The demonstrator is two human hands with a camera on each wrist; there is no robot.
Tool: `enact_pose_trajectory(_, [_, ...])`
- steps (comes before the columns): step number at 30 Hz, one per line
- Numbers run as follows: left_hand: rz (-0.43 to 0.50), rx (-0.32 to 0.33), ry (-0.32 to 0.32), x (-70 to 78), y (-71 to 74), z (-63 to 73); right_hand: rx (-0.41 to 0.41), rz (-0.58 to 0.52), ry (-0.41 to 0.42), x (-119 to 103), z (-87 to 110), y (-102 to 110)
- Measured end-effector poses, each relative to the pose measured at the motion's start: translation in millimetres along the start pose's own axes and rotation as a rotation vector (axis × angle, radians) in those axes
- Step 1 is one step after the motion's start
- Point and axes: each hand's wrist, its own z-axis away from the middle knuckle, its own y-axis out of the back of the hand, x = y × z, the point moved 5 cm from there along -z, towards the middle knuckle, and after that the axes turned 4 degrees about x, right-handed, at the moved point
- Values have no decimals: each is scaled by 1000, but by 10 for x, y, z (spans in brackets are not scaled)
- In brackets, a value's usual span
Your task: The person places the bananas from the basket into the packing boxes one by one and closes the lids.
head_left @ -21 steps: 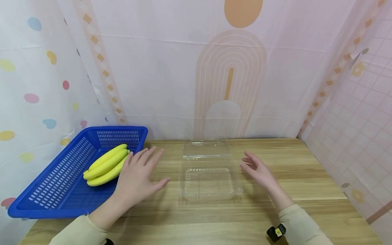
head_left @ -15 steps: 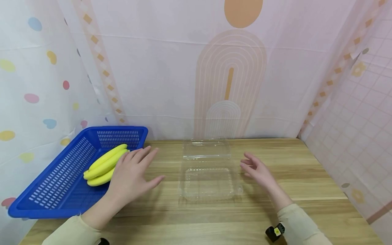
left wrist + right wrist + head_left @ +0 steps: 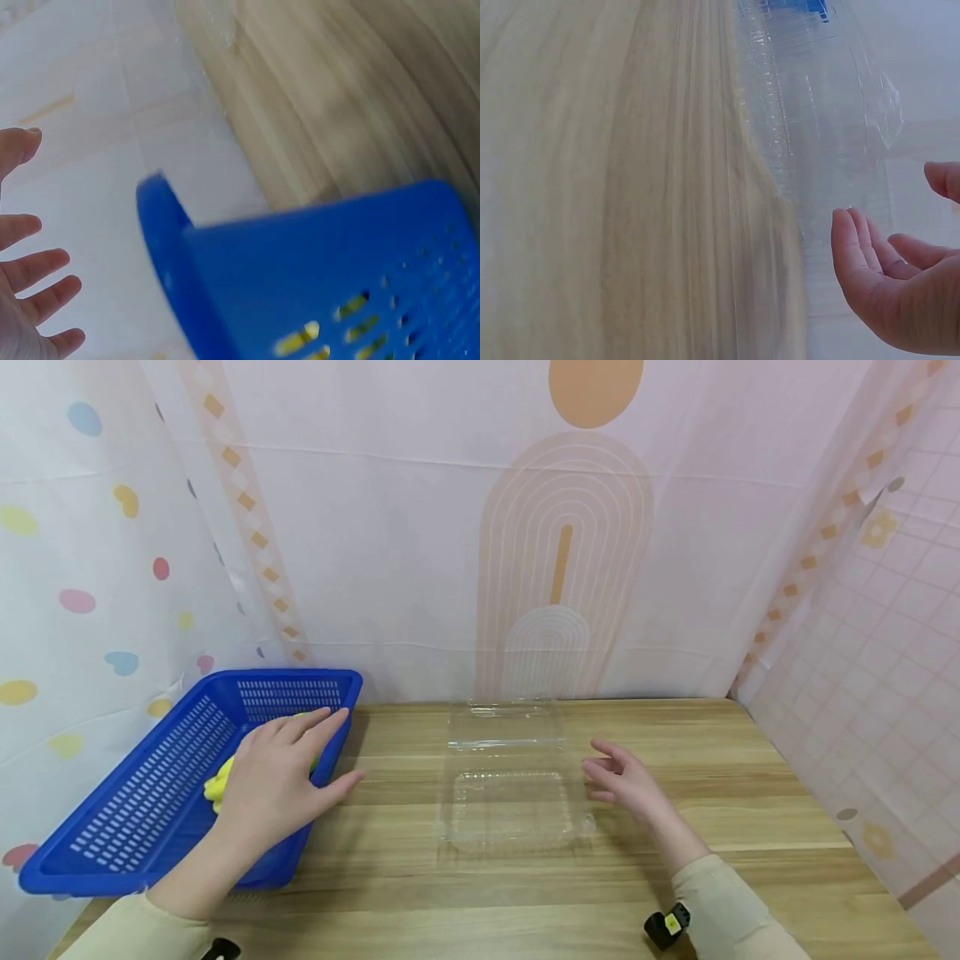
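While left hand, spread and empty, hovers over bananas in blue basket, best cup them mid-length without squeezing hard; right hand, relaxed, empty, hangs beside transparent container.

Head cam looks forward and down from above, widest and farthest back, framing left hand, right hand, basket, box, table and curtain. Left wrist cam is tilted and tight on the basket's wall, its overlap with head, left fingers at frame left. Right wrist cam is rolled sideways, close over the table; box shared with head, right fingers at frame right.
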Motion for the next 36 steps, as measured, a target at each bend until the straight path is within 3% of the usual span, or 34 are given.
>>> enact_pose_trajectory(12, [-32,-9,109,-309,213,-14,-7,7,-41,39,-27,-37])
enact_pose_trajectory(17, [-66,-53,151,-420,272,-38,0,0,-51,50,-41,-62])
enact_pose_trajectory(36, [-82,-119,158,-728,372,-295,0,32,-38,98,-84,-118])
